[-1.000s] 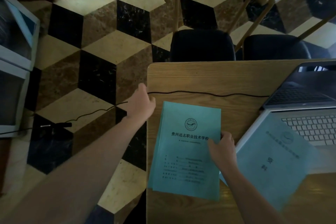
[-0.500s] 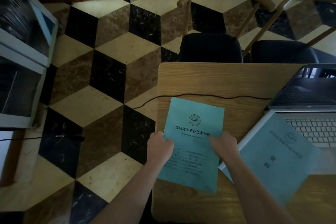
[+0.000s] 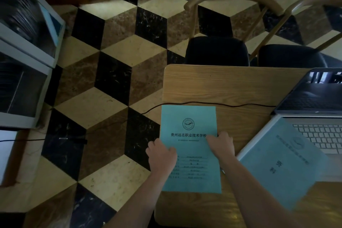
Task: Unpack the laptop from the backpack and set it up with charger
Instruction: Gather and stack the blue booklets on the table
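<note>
Both forearms are reaching forward side by side; the left hand [image 3: 161, 152] and right hand [image 3: 221, 144] are lying knuckles-up, fingers [image 3: 212, 138] bent.
</note>
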